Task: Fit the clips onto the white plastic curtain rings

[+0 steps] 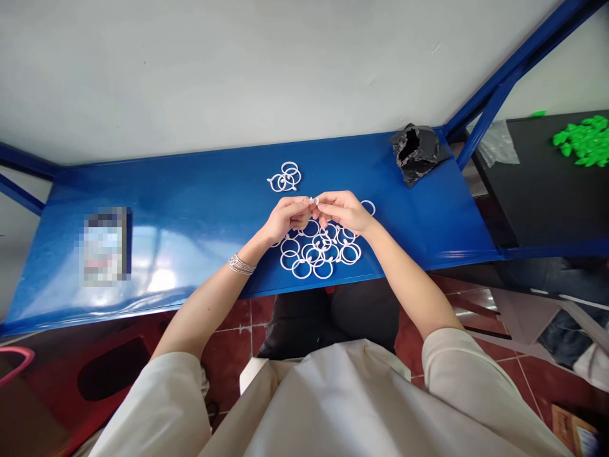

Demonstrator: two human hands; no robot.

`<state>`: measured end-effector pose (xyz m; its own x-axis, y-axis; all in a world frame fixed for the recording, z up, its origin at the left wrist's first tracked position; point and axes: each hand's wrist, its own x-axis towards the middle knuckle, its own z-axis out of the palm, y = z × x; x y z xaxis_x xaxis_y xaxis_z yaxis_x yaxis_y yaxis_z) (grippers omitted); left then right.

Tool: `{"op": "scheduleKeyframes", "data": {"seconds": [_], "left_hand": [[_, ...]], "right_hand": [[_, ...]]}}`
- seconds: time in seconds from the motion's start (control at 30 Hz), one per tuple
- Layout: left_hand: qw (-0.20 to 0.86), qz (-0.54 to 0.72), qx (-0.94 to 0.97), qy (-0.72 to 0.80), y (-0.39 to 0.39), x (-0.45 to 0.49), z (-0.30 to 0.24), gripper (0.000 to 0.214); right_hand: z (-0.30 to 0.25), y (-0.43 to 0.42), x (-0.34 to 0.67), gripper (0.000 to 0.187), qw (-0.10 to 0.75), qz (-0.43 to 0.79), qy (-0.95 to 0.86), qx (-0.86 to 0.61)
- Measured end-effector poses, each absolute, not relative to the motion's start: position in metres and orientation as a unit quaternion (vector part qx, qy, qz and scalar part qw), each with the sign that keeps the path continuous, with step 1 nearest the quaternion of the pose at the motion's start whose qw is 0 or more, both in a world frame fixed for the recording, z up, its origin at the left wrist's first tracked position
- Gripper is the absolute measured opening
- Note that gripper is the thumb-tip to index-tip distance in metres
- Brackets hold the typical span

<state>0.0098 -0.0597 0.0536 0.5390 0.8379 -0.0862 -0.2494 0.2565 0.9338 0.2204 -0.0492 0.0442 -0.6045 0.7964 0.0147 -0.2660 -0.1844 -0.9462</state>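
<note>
My left hand (288, 217) and my right hand (346, 212) meet above the middle of the blue table, fingertips close together. Pinched between them is a white plastic ring (316, 201); only a small part of it shows, the rest being hidden by my fingers. Under and in front of my hands lies a loose pile of similar white rings (325, 242) with small tabs, some overlapping. Farther back, just beyond my left hand, sits a smaller group of white rings (282, 182).
A crumpled black plastic bag (423, 157), torn at the top, stands at the table's back right. On the left of the blue table (200, 209) lies a blurred flat object (105, 246). Bright green pieces (583, 141) cover part of a dark surface at far right. Blue frame bars rise at both ends.
</note>
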Motion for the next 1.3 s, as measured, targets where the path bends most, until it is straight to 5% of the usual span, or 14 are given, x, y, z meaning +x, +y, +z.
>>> {"op": "scheduleKeyframes", "data": {"seconds": [0.27,0.8,1.3], "left_hand": [[0.609,0.464,0.561,0.316,-0.056,0.009,0.037,0.052],[0.256,0.505,0.71,0.42,-0.068,0.015,0.045,0.039],[0.21,0.519,0.689,0.459,-0.058,0.004,0.041,0.038]], "right_hand": [[0.042,-0.049,0.22,0.042,0.423,0.622,-0.578,-0.316],[0.045,-0.052,0.216,0.046,0.406,0.588,-0.597,-0.365],[0.045,-0.045,0.221,0.044,0.478,0.482,-0.596,-0.429]]}}
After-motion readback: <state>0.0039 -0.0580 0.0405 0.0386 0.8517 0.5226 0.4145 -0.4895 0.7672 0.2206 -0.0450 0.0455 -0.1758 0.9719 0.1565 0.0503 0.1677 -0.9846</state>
